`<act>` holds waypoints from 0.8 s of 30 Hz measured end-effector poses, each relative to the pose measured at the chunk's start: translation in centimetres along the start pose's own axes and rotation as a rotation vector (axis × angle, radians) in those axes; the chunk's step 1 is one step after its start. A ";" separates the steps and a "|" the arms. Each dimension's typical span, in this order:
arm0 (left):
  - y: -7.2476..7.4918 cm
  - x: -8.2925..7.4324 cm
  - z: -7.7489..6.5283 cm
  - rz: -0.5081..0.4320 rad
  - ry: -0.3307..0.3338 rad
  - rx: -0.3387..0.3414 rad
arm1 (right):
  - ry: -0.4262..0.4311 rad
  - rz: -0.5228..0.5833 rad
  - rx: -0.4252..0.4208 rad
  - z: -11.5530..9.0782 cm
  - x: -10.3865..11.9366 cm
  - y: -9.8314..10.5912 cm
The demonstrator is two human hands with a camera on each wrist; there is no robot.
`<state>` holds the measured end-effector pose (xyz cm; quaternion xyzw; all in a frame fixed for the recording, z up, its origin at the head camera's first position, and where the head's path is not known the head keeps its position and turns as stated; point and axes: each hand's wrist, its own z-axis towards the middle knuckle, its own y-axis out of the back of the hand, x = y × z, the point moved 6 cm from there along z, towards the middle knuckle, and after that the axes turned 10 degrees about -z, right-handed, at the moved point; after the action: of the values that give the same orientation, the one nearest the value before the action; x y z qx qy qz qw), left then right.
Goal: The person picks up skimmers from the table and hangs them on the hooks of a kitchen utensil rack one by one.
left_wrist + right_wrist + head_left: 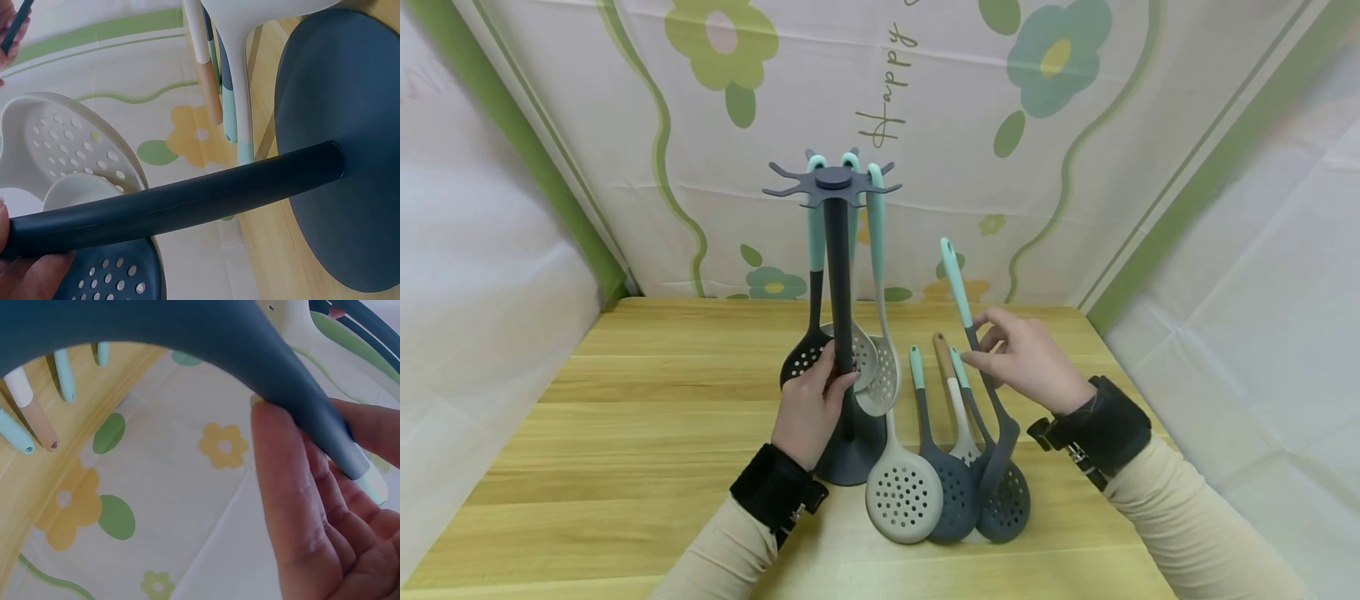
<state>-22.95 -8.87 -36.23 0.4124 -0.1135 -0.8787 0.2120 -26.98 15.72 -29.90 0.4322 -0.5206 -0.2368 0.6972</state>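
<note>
My left hand (pixel 805 417) grips the dark post (pixel 837 275) of a utensil stand, low down above its round base (pixel 350 112). Three mint-handled utensils hang from the stand's hooked top (pixel 833 177): a dark skimmer (pixel 805 354), a light grey skimmer (pixel 889 379) and a perforated utensil partly behind the post. Right of the stand, my right hand (pixel 1033 362) pinches a dark utensil (pixel 988 392) by its shaft, just below the mint handle (pixel 955 279). That utensil is raised and tilted, handle up; its head is turned edge-on, so its kind is unclear.
On the wooden table (pixel 662 433) beside the base lie a light grey skimmer (pixel 904 497), a dark perforated utensil (pixel 950 492), a white one with a wooden handle (pixel 943 354), and another dark perforated one (pixel 1009 504). They partly overlap. A flowered cloth (pixel 925 108) hangs behind.
</note>
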 end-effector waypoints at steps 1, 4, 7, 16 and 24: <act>0.0 0.0 0.0 -0.001 0.002 0.000 | 0.005 0.002 -0.003 -0.1 0.1 0.1; 0.0 0.0 0.0 -0.001 0.008 0.000 | 0.015 0.008 -0.009 -0.2 0.4 0.1; 0.0 0.1 0.0 0.004 0.012 0.001 | 0.018 0.005 -0.015 -0.3 0.5 0.2; -0.1 0.0 -0.1 0.004 0.005 -0.006 | 0.041 0.021 -0.029 -0.3 0.9 0.3; -0.1 0.0 -0.1 0.007 -0.001 -0.014 | 0.038 0.028 -0.035 -0.4 0.9 0.4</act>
<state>-22.92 -8.75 -36.30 0.4102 -0.1088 -0.8789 0.2178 -26.34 15.36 -29.09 0.4170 -0.5091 -0.2280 0.7176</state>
